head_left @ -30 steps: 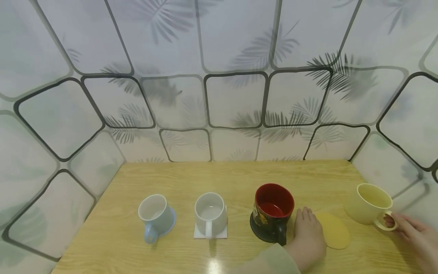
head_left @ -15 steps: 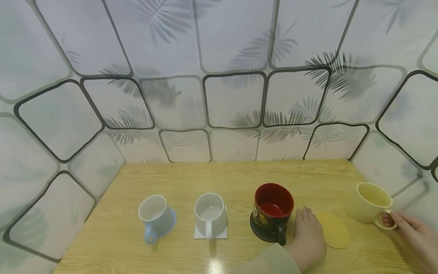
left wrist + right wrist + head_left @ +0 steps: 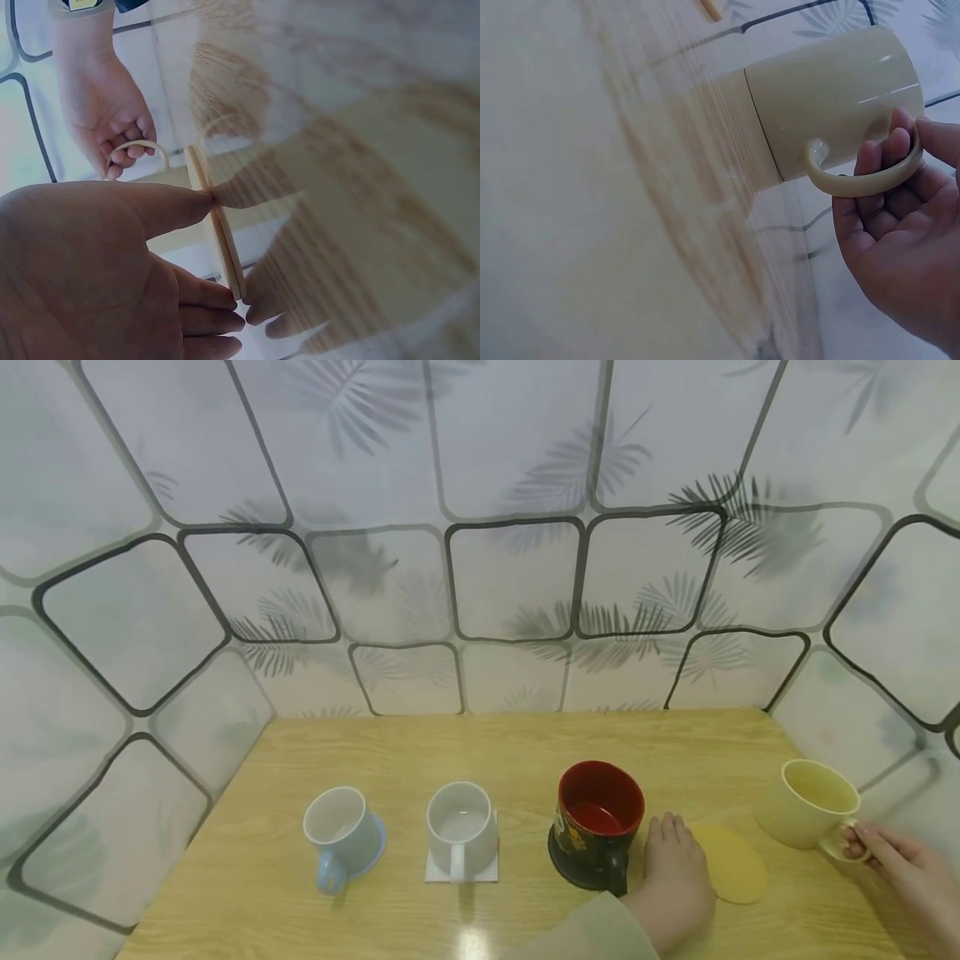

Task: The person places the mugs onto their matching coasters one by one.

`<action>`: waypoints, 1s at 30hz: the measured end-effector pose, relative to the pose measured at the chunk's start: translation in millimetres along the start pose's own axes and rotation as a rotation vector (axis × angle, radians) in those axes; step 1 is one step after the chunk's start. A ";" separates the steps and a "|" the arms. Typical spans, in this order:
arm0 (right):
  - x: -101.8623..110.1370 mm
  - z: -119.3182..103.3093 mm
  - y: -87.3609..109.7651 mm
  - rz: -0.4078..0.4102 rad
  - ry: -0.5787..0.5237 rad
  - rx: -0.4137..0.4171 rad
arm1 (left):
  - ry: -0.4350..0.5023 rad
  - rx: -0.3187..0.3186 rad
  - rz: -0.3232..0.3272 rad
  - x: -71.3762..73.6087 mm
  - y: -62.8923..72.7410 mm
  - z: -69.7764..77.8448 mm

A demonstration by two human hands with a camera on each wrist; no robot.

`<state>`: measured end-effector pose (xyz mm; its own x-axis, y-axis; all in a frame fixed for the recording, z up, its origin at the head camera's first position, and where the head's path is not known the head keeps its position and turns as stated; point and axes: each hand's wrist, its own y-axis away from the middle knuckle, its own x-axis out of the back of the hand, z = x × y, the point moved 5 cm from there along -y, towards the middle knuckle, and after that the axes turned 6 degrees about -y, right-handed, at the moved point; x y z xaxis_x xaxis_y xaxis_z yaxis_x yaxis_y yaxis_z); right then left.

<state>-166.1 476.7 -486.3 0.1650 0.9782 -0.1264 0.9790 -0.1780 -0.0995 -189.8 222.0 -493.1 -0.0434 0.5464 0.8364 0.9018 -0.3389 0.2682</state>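
At the right of the table stands a pale yellow mug [image 3: 798, 810], upright and with its handle [image 3: 866, 182] toward me. My right hand [image 3: 900, 856] grips that handle, fingers curled through the loop and thumb on top. A flat yellow round coaster [image 3: 729, 864] lies on the table to the left of the mug. Beside the coaster's left edge, my left hand [image 3: 678, 872] rests on the table with its fingers fairly straight. In the left wrist view, its thumb and fingertips touch the edge of the coaster [image 3: 225, 251]; from above, the thumb is hidden.
Left of my left hand, a black mug [image 3: 597, 831] with red inside stands on a dark coaster [image 3: 566, 868]. A white mug [image 3: 459, 827] is on a square white coaster [image 3: 438, 872]. A light blue mug [image 3: 341, 828] stands on a blue coaster [image 3: 378, 847]. Patterned walls enclose the wooden table [image 3: 375, 927].
The fingers of my right hand have shifted slightly and closed around the yellow mug's handle. My left hand, the coaster and the other mugs stay where they were.
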 end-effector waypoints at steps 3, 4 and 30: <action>2.0 1.8 -0.3 -0.004 -0.009 0.008 | 0.004 0.006 -0.003 0.3 1.2 0.3; 2.6 2.3 -0.8 -0.003 -0.012 0.005 | 0.004 0.009 -0.003 0.4 1.5 0.3; -12.1 9.9 8.6 -0.014 -0.280 0.019 | 0.039 -0.001 0.003 -2.3 -0.8 1.7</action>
<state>-160.8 462.2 -495.4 0.1092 0.9132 -0.3927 0.9781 -0.1692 -0.1213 -189.7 222.3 -496.1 -0.0574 0.5153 0.8551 0.9016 -0.3410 0.2660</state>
